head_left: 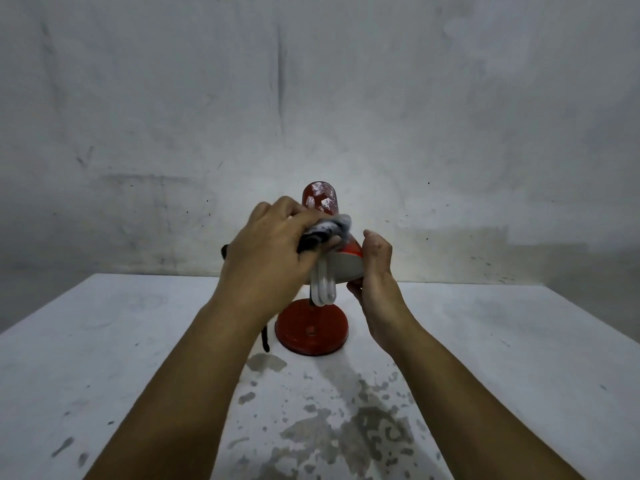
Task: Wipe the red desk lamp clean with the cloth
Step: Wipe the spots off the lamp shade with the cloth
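Left hand grip clamps crumpled grey cloth on red lamp | right hand pinches shade rim

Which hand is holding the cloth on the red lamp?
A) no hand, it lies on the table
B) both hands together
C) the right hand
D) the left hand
D: the left hand grips the grey cloth against the top of the lamp's shade, while the right hand only holds the shade's rim.

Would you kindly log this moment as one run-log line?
left hand: presses cloth on lamp shade | right hand: grips shade rim | lamp base: on table
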